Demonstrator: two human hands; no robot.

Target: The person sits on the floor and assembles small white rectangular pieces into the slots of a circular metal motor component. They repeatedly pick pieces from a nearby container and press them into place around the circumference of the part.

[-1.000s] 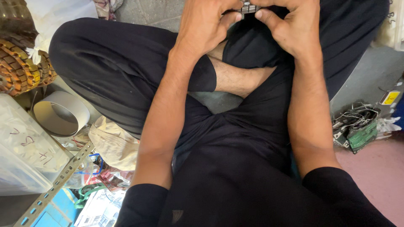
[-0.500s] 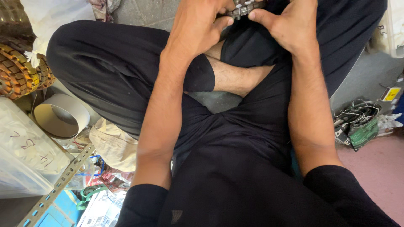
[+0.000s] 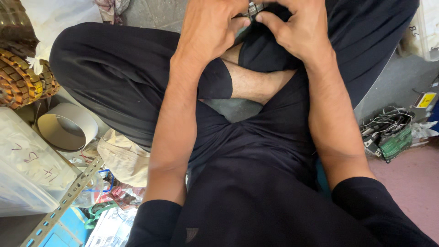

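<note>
I sit cross-legged in black clothes on a grey floor. My left hand (image 3: 210, 27) and my right hand (image 3: 297, 27) meet at the top edge of the view, fingers pinched together on a small metal part (image 3: 250, 9) with dark and silvery bits. Most of the part is hidden by my fingers and cut off by the frame's edge. Both hands hover above my crossed legs and a bare ankle (image 3: 256, 84).
To my left lie a woven brown basket (image 3: 23, 77), a white ring-shaped roll (image 3: 66, 126), a clear plastic container (image 3: 27, 174), a perforated metal strip (image 3: 64, 201) and a beige cloth (image 3: 121, 158). A green circuit board with wires (image 3: 388, 135) lies on the right.
My hands and the small part have drifted slightly up and right in view, and the part is more covered by my fingers. The grip stays the same.
</note>
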